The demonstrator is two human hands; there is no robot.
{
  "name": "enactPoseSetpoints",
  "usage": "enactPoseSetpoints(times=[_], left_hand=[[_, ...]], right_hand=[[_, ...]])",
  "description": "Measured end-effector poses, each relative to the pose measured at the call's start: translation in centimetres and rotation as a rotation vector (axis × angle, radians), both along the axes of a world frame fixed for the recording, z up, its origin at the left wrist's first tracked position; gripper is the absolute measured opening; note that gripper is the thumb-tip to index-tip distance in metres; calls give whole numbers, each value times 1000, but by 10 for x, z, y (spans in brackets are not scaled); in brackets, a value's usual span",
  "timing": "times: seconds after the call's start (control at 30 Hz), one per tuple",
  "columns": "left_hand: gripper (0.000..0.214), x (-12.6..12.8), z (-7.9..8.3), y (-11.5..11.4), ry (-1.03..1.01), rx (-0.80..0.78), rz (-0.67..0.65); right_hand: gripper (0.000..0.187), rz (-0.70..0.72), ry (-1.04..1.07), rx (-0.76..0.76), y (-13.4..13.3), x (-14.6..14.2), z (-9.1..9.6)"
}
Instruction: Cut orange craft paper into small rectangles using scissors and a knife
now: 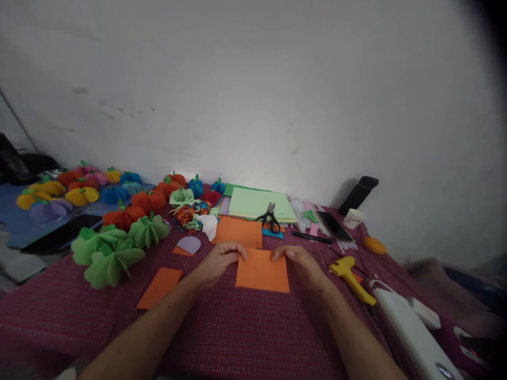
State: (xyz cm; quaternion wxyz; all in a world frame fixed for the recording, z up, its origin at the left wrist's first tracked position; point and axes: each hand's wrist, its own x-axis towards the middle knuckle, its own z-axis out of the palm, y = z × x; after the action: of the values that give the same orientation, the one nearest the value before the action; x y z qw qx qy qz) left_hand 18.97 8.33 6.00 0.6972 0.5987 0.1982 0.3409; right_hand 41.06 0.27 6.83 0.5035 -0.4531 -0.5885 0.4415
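A rectangular piece of orange paper (262,272) is held between my two hands over the front middle of the table. My left hand (225,258) pinches its upper left corner, thumb on the near face. At the upper right corner my right hand (299,261) grips the paper the same way. Just behind lies a larger stack of orange sheets (237,231). To the left is a folded orange piece (161,287), and beyond it a light purple rounded cutout (189,244) on an orange scrap. Black-handled scissors (270,219) rest on pale green sheets (257,202).
Several paper pumpkins (114,258) in many colours cover the left side. Paper scraps (192,215) are heaped at the back. A yellow glue gun (352,279), a paper cup (354,218), a black pen (312,237) and a white power strip (412,327) lie on the right.
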Motion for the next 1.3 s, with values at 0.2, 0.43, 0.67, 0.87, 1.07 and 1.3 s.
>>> enactPoseSetpoints(times=[0.2, 0.43, 0.67, 0.87, 1.07, 1.3], left_hand=[[35, 2, 0, -1, -214, -272, 18], [50, 5, 0, -10, -91, -306, -172], [38, 10, -6, -13, -32, -260, -91], [33, 7, 0, -12, 64, -237, -91], [34, 1, 1, -12, 342, -74, -187], [41, 2, -3, -11, 396, -11, -256]], right_hand=[[22, -174, 211, 8, 5, 0, -3], [20, -259, 182, 33, 7, -2, -3], [19, -183, -166, 79, 4, -8, -1], [20, -13, -344, 91, -3, -24, 4], [19, 96, -309, 29, -5, -33, 2], [20, 108, -304, -3, -3, -33, -1]])
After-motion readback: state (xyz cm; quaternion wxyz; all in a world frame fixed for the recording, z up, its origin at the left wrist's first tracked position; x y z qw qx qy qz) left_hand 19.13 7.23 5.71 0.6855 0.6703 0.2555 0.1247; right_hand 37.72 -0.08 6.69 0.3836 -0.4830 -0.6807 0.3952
